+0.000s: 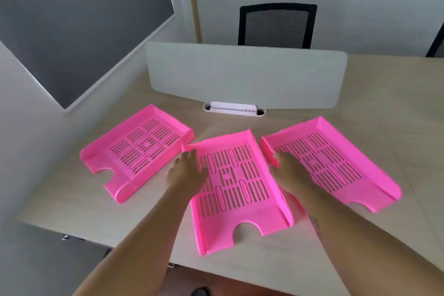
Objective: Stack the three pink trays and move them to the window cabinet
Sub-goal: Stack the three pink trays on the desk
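Three pink slotted trays lie side by side on the desk, unstacked: the left tray (134, 151), the middle tray (240, 190) and the right tray (336, 161). My left hand (187, 170) lies flat over the far left rim of the middle tray, fingers spread and holding nothing. My right hand (288, 170) straddles the left wall of the right tray, fingers inside and thumb outside. Whether it pinches that wall is unclear.
The light wooden desk (312, 259) has a grey divider screen (247, 74) along its back, with a white socket unit (234, 108) at the screen's foot. A black mesh chair (276, 25) stands behind the screen. A grey wall runs along the left.
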A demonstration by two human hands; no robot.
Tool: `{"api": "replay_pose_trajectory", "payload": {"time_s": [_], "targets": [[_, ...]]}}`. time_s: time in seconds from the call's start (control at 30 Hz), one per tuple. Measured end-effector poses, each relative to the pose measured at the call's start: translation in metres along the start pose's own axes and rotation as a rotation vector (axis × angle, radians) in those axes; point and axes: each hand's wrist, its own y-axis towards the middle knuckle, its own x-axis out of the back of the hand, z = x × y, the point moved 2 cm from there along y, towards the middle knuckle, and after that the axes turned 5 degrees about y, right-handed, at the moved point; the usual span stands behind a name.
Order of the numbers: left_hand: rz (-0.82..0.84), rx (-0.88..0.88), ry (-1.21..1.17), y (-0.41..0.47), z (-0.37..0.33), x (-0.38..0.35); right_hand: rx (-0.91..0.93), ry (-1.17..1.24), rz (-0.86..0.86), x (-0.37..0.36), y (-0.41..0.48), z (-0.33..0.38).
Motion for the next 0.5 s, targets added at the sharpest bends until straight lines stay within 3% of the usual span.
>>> {"api": "replay_pose_trajectory", "payload": {"time_s": [0.23,0.5], "targets": [[0.134,0.170,-0.215,-0.018,0.039,-0.043,-0.193,-0.002,0.022,-0.045,-0.018,-0.022],[0.203,0.128,-0.425,-0.013,0.062,-0.056,-0.374,-0.054,-0.083,-0.066,-0.035,-0.029]]}}
